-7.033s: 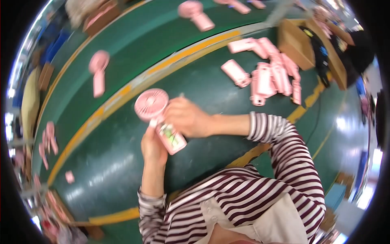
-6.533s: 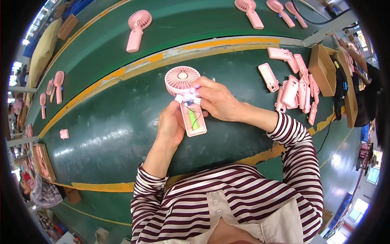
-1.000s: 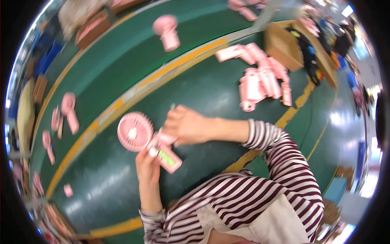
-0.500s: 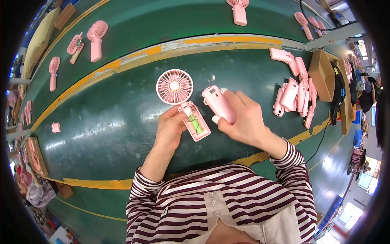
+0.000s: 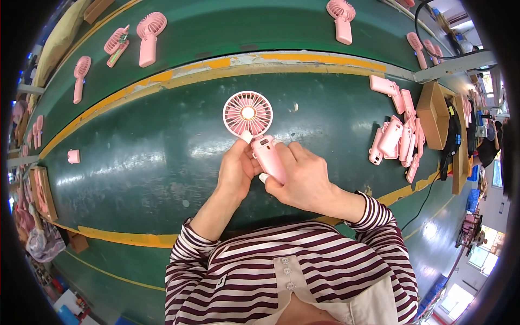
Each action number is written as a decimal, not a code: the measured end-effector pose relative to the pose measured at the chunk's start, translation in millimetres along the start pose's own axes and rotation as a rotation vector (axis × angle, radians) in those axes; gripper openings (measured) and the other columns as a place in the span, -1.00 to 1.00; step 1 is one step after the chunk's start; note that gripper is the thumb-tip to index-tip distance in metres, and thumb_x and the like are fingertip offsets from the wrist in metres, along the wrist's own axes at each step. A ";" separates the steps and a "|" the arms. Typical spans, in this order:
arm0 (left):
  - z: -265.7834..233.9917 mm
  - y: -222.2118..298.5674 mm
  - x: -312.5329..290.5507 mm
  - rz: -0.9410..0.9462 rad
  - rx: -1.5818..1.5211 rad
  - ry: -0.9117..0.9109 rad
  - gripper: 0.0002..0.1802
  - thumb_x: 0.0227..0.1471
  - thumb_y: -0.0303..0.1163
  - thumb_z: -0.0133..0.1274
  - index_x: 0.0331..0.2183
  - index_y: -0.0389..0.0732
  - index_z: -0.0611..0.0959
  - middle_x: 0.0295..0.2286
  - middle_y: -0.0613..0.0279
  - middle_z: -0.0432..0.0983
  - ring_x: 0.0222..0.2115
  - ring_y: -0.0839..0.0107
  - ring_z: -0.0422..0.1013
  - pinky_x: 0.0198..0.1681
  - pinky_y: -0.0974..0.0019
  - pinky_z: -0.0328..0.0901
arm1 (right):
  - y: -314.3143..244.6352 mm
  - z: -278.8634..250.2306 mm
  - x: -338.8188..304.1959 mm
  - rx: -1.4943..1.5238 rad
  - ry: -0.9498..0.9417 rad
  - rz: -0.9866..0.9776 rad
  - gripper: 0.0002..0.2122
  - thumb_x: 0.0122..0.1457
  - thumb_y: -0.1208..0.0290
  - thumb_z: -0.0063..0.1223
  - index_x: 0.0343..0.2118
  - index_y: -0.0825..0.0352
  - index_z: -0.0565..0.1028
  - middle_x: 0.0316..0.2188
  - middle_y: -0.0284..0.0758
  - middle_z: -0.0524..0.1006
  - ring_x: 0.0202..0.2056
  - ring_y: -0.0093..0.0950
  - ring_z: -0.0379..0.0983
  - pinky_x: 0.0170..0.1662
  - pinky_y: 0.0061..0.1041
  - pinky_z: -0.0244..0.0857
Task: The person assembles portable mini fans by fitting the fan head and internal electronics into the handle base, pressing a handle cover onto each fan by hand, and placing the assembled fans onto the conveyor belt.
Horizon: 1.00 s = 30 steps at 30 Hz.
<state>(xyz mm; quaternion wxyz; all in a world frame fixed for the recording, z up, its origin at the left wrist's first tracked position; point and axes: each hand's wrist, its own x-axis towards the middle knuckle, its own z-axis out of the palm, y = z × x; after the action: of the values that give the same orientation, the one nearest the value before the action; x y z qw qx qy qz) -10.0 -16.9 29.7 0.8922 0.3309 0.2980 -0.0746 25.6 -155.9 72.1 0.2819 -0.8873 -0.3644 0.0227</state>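
A pink handheld fan (image 5: pixel 248 114) with a round grille and a pale centre lies head-away in front of me. My left hand (image 5: pixel 235 167) grips its handle near the neck from the left, thumb on top. In my right hand (image 5: pixel 302 176) is a pink handle cover (image 5: pixel 270 158) with a small dark window near its upper end. The cover lies over the fan's handle, hiding its inside. Whether the two parts are fully seated together I cannot tell. Fingers of both hands wrap the handle from either side.
Several loose pink handle covers (image 5: pixel 391 135) are heaped at the right beside a cardboard box (image 5: pixel 430 115). A small pink piece (image 5: pixel 73 156) sits at the far left. Beyond the yellow-edged ledge (image 5: pixel 227 64), several pink fans (image 5: pixel 148 46) lie on the green belt.
My right hand has brought the cover left and laid it over the open handle, so the green battery and wires are hidden. Fans on the far belt have shifted slightly right.
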 end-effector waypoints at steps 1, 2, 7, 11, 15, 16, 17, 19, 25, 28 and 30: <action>-0.9 -1.0 0.3 0.006 -0.003 -0.007 -0.59 0.06 -0.14 -0.21 -0.22 -0.30 0.42 -0.29 0.10 0.43 -0.32 0.34 0.40 -0.25 0.27 0.31 | 0.2 1.5 0.5 -0.021 -0.013 -0.007 -0.63 -0.32 0.38 0.09 -0.39 0.46 0.36 -0.57 -0.20 0.36 -0.60 -0.32 0.37 -0.62 -0.42 0.29; -1.9 -1.8 0.8 0.012 -0.006 -0.013 -0.59 0.07 -0.14 -0.22 -0.21 -0.30 0.41 -0.28 0.11 0.42 -0.32 0.33 0.40 -0.25 0.27 0.31 | 0.2 3.0 0.9 -0.021 -0.012 -0.009 -0.63 -0.32 0.38 0.09 -0.39 0.46 0.36 -0.57 -0.20 0.36 -0.60 -0.32 0.37 -0.62 -0.42 0.29; -3.7 -3.4 2.6 0.002 0.017 -0.028 -0.57 0.07 -0.14 -0.23 -0.19 -0.32 0.41 -0.27 0.11 0.42 -0.30 0.33 0.39 -0.24 0.28 0.31 | 2.0 7.9 0.4 -0.052 -0.001 -0.053 -0.63 -0.31 0.40 0.09 -0.38 0.48 0.35 -0.56 -0.19 0.35 -0.58 -0.32 0.37 -0.63 -0.43 0.29; -5.1 -5.3 4.4 -0.012 0.044 -0.041 -0.58 0.08 -0.17 -0.25 -0.19 -0.32 0.41 -0.25 0.12 0.42 -0.27 0.33 0.39 -0.23 0.28 0.31 | 3.8 8.5 -1.0 -0.068 -0.019 -0.066 -0.63 -0.32 0.40 0.09 -0.38 0.48 0.35 -0.55 -0.18 0.35 -0.57 -0.33 0.37 -0.63 -0.44 0.29; -7.4 -5.5 3.7 -0.017 0.044 -0.074 -0.57 0.07 -0.16 -0.26 -0.19 -0.33 0.40 -0.24 0.10 0.42 -0.27 0.31 0.39 -0.20 0.26 0.30 | 6.3 13.4 -2.5 -0.085 -0.006 -0.109 -0.63 -0.32 0.39 0.09 -0.40 0.50 0.35 -0.55 -0.20 0.34 -0.57 -0.35 0.35 -0.65 -0.46 0.28; -5.3 -5.6 4.0 0.002 0.020 -0.051 -0.58 0.06 -0.17 -0.21 -0.21 -0.36 0.42 -0.29 0.11 0.42 -0.32 0.33 0.41 -0.25 0.29 0.33 | 7.4 14.1 -2.3 -0.091 -0.006 -0.125 -0.63 -0.32 0.38 0.10 -0.41 0.50 0.35 -0.56 -0.20 0.33 -0.58 -0.36 0.35 -0.65 -0.46 0.27; -3.3 -5.7 4.2 0.020 -0.003 -0.028 -0.58 0.05 -0.18 -0.17 -0.24 -0.39 0.45 -0.33 0.11 0.43 -0.37 0.34 0.43 -0.30 0.31 0.35 | 8.4 14.3 -2.3 -0.089 -0.007 -0.122 -0.63 -0.32 0.38 0.10 -0.41 0.50 0.35 -0.56 -0.20 0.33 -0.58 -0.36 0.35 -0.65 -0.46 0.27; 1.5 -4.0 4.2 0.009 0.062 0.013 -0.62 0.02 -0.22 -0.10 -0.27 -0.39 0.47 -0.36 0.13 0.44 -0.39 0.37 0.43 -0.31 0.34 0.35 | 10.0 14.3 -2.6 -0.106 -0.015 -0.146 -0.63 -0.30 0.36 0.11 -0.42 0.49 0.36 -0.56 -0.21 0.33 -0.58 -0.36 0.34 -0.66 -0.48 0.27; 5.7 -2.9 9.4 -0.023 0.186 0.121 -0.69 -0.05 -0.35 0.01 -0.28 -0.39 0.51 -0.37 0.10 0.47 -0.41 0.38 0.44 -0.36 0.36 0.39 | 13.5 17.0 -3.8 -0.147 -0.005 -0.180 -0.57 -0.29 0.27 0.14 -0.36 0.48 0.35 -0.55 -0.23 0.32 -0.58 -0.37 0.34 -0.65 -0.50 0.27; 5.7 -1.5 8.9 -0.034 0.170 0.131 -0.70 -0.08 -0.35 0.06 -0.32 -0.36 0.52 -0.40 0.14 0.47 -0.42 0.42 0.43 -0.35 0.37 0.38 | 12.0 9.9 -5.6 -0.080 -0.003 -0.124 -0.52 -0.25 0.21 0.16 -0.30 0.47 0.34 -0.52 -0.21 0.37 -0.56 -0.36 0.38 -0.60 -0.47 0.29; 4.8 -1.3 9.2 -0.039 0.163 0.132 -0.72 -0.10 -0.34 0.09 -0.35 -0.34 0.53 -0.43 0.18 0.47 -0.43 0.45 0.43 -0.35 0.39 0.37 | 19.2 11.2 -14.2 -0.011 -0.020 -0.052 -0.49 -0.23 0.18 0.16 -0.27 0.48 0.33 -0.52 -0.20 0.40 -0.56 -0.35 0.40 -0.58 -0.45 0.30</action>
<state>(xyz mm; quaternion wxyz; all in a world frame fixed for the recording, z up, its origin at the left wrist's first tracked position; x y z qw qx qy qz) -0.6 -20.4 26.5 0.8391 0.4009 0.3554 -0.0942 24.5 -170.9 50.4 0.2737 -0.8788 -0.3902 0.0221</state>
